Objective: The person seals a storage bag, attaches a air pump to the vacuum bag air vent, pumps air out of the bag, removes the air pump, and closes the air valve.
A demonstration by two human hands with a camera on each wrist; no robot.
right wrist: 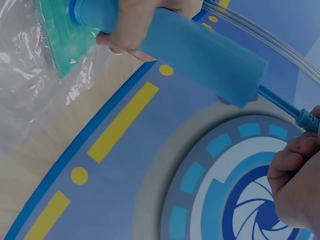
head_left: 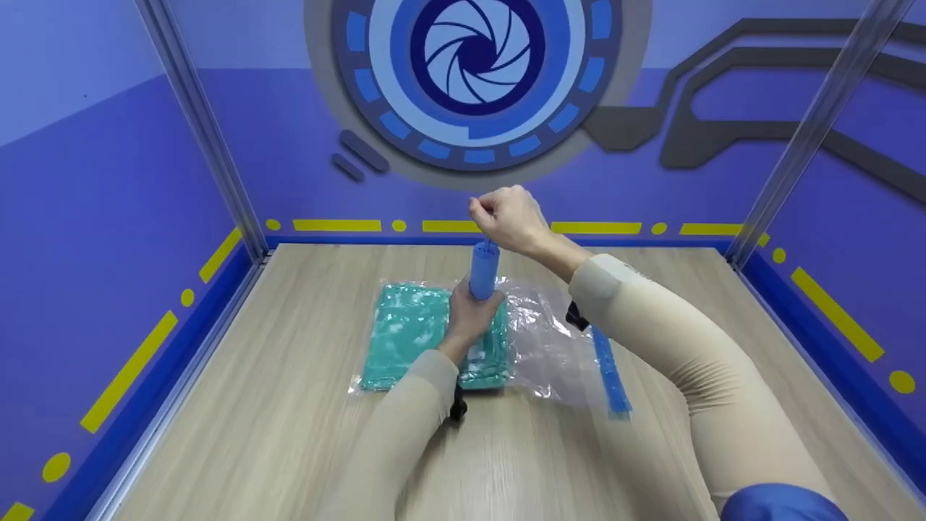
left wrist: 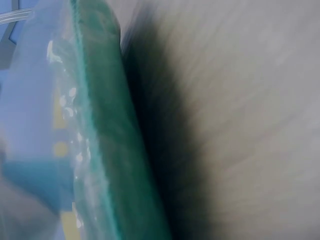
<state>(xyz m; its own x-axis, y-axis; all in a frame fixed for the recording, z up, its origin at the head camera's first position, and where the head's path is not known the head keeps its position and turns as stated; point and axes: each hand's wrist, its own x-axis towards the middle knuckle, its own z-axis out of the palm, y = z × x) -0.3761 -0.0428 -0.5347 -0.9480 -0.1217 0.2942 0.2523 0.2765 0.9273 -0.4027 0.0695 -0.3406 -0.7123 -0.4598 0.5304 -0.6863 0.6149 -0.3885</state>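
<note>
Hand pump (head_left: 485,271) sits gripped by the left hand (head_left: 472,311) at head view's centre, clear plastic bag (head_left: 550,365) at six o'clock; at one o'clock, the right hand (head_left: 515,219) clutches its rod (right wrist: 277,102).

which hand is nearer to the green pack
Left. The left hand holds the blue pump over the green pack; the right hand is farther off, higher up, at the end of the pump's rod.

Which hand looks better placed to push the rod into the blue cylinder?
Likely the right hand: it grips the outer end of the rod, which sticks out of the blue cylinder. The left hand is wrapped around the cylinder, seemingly steadying it.
</note>
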